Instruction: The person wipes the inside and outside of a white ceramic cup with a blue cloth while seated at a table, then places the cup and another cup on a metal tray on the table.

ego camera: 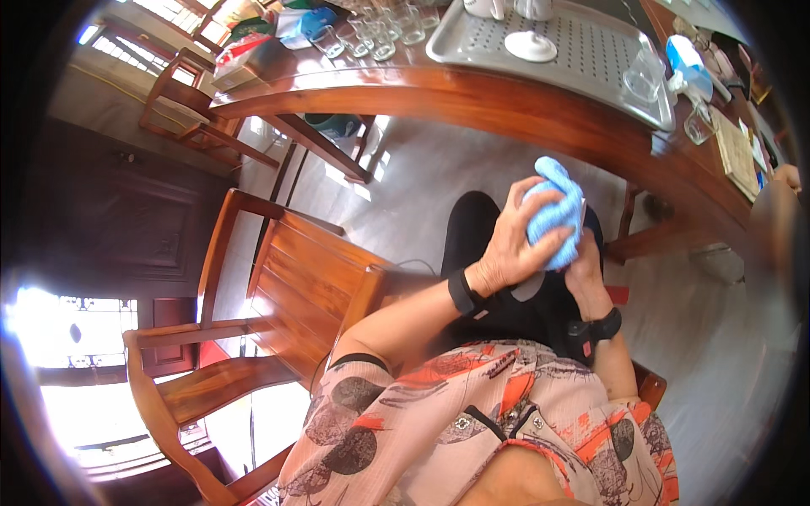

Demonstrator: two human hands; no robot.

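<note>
Above my lap, my left hand (528,231) grips a bunched light-blue cloth (554,215), its fingers spread over the top and its thumb along the lower side. One end of the cloth sticks up above the fingers. My right hand (585,259) is close against the cloth's right side, holding a partly hidden object (583,212) of which only a thin pale edge shows. The cloth covers the rest, so its kind cannot be told. Both wrists wear black bands. Beyond the hands, a perforated metal tray (588,57) on the wooden table holds a white lid (530,47), a clear container (643,76) and white cups (484,7).
Several glass cups (383,47) stand on the curved wooden table (481,95) left of the tray. A tissue pack (688,60) and another glass (698,126) are on the right. A wooden chair (310,265) stands at my left. Another person's hand (788,177) shows at the right edge.
</note>
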